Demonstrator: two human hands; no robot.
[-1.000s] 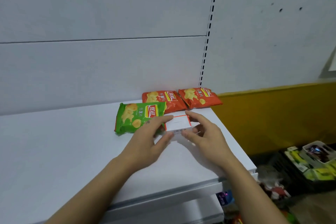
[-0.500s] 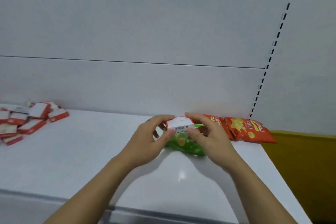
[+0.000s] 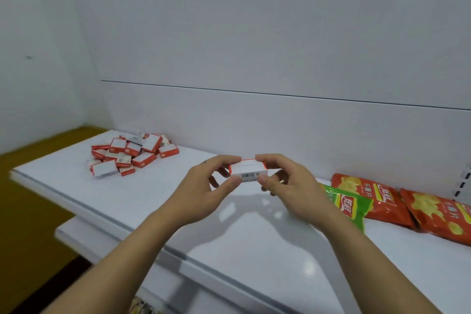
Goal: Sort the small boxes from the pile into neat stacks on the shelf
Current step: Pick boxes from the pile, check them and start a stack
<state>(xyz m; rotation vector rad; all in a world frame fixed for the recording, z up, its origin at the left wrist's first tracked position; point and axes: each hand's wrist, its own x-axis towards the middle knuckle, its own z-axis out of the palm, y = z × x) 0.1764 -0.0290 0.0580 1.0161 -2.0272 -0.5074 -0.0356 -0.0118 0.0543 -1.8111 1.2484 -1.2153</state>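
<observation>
left hand (image 3: 204, 186) and right hand (image 3: 288, 183) pinch small box (image 3: 248, 171) by its ends, above shelf (image 3: 142, 199) | likely light, stiff card; hold short ends | chip bags (image 3: 377, 201) right | box pile (image 3: 132, 154) far left

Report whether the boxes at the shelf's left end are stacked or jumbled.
Jumbled: the boxes lie tilted and overlapping in a loose heap, none squared up.

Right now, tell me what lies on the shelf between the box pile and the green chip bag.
Head view: bare white shelf; above it the left hand and right hand pinch one small box.
</observation>
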